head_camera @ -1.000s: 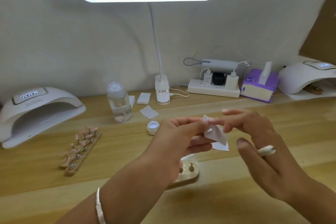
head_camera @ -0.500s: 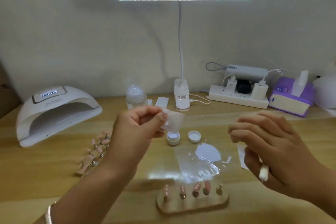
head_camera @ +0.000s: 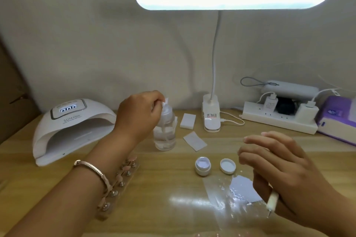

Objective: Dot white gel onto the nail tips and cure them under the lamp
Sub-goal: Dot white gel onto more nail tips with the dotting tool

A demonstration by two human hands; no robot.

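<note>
left grip, wipe — now atop bottle

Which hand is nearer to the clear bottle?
Left. The left hand pinches a white pad on top of the clear bottle; the right hand, holding a pen, hovers to its right, nearer the camera.

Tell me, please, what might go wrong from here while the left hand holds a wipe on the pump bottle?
1. The left hand presses the wipe onto the pump bottle with nothing steadying its base; it could tip.
2. The left forearm crosses over the nail tip stand and might knock tips loose.
3. The right hand holds the dotting tool tip-down near the gel-smeared film; it might drag through the gel.
</note>
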